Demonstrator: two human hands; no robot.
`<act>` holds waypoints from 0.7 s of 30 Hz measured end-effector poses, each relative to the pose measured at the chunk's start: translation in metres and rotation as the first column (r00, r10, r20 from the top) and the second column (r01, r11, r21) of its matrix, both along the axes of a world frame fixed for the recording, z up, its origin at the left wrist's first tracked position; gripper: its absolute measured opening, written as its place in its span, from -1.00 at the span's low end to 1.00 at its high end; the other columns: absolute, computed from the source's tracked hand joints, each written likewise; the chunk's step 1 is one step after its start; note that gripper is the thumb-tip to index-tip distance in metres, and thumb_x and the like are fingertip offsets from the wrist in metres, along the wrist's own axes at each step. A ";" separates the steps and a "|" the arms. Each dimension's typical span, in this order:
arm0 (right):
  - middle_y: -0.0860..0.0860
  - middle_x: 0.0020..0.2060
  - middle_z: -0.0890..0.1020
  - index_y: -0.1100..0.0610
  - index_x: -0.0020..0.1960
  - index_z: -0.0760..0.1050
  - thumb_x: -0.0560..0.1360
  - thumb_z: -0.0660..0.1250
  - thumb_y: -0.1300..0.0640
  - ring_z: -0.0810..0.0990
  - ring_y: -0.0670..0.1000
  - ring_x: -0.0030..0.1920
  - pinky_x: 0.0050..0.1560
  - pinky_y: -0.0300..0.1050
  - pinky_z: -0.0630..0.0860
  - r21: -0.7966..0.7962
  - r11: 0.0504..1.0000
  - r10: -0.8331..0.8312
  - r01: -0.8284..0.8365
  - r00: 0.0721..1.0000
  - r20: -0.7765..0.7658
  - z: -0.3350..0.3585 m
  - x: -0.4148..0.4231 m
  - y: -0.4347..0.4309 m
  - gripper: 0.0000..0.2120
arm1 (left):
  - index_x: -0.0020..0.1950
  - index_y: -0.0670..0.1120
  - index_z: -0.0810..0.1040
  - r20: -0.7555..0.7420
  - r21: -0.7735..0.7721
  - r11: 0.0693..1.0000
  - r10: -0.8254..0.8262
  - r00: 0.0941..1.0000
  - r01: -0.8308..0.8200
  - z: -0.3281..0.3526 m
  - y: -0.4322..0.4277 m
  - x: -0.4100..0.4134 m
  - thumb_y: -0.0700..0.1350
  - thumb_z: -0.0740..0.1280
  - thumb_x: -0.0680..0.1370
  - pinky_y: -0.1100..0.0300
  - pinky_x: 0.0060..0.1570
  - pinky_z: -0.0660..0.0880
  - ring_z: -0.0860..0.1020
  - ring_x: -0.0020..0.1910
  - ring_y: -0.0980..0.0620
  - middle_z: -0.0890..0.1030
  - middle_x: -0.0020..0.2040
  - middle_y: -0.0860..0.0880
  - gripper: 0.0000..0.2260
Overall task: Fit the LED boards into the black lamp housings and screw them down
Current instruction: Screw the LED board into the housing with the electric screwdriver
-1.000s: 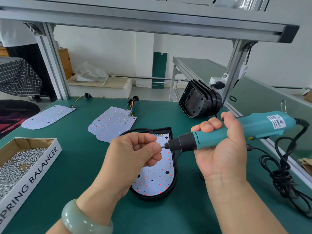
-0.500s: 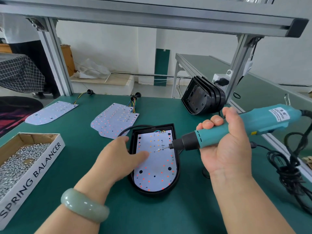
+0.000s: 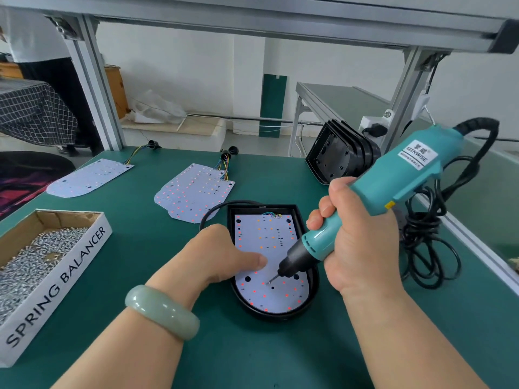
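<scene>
Head view: LED board (image 3: 269, 237) seated in black housing (image 3: 280, 315), mid-bench (image 3: 252, 355). Left hand (image 3: 224, 256) thumb presses the board, likely to stop it shifting. Right hand (image 3: 356, 248) grips electric screwdriver (image 3: 393, 186), bit tilted onto a hole near the rounded end. Screw at tip too small to confirm; left fingertips hidden.

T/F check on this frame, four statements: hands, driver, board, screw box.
1. The right hand grips the teal screwdriver. True.
2. Its bit points down at the LED board seated in the black housing. True.
3. The left hand hangs clear of everything. False: it rests on the seated board.
4. The screw box sits right of the housing. False: it is on the left.
</scene>
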State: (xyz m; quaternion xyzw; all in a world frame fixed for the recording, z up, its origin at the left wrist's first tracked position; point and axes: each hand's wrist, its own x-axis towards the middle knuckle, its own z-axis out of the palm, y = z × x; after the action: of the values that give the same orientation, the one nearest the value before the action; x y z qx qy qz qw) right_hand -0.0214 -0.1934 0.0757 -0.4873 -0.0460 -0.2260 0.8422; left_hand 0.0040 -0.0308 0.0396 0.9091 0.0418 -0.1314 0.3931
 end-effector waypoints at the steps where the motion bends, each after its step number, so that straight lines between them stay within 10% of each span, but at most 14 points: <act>1: -0.06 -0.55 0.40 0.05 -0.32 0.44 0.39 0.31 0.23 0.39 -0.08 -0.57 -0.48 -0.24 0.38 -0.005 1.000 -0.004 0.004 1.000 -0.002 0.000 0.000 -0.001 -0.85 | 0.01 -0.28 0.61 -0.003 -0.006 1.000 0.005 1.000 -0.005 0.000 0.000 0.000 0.19 0.42 0.06 0.05 -0.12 0.50 0.57 -0.21 -0.12 0.66 -0.08 -0.22 -0.30; 11: -0.08 -0.58 0.40 -0.07 -0.43 0.50 0.40 0.30 0.23 0.39 -0.05 -0.58 -0.45 -0.21 0.38 -0.131 0.991 -0.021 0.023 1.000 0.017 0.004 -0.003 0.001 -0.72 | -0.35 -0.10 0.40 0.070 0.050 0.998 0.039 0.997 -0.043 -0.003 -0.001 0.000 0.08 0.53 0.29 0.20 -0.35 0.27 0.36 -0.39 -0.04 0.42 -0.37 -0.03 -0.62; 21: -0.04 -0.57 0.39 0.00 -0.36 0.44 0.39 0.29 0.25 0.37 -0.02 -0.58 -0.44 -0.21 0.39 -0.156 0.987 -0.041 0.045 0.999 0.029 0.004 -0.002 0.001 -0.78 | -0.23 -0.22 0.54 0.060 0.007 0.999 0.033 0.998 -0.033 -0.004 0.000 0.000 0.06 0.52 0.31 0.16 -0.27 0.36 0.43 -0.33 -0.05 0.54 -0.29 -0.12 -0.64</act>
State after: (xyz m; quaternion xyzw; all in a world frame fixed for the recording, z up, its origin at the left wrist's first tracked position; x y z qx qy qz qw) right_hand -0.0238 -0.1928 0.0792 -0.5496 -0.0640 -0.2461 0.7957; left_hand 0.0041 -0.0310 0.0356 0.9134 0.0456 -0.0973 0.3927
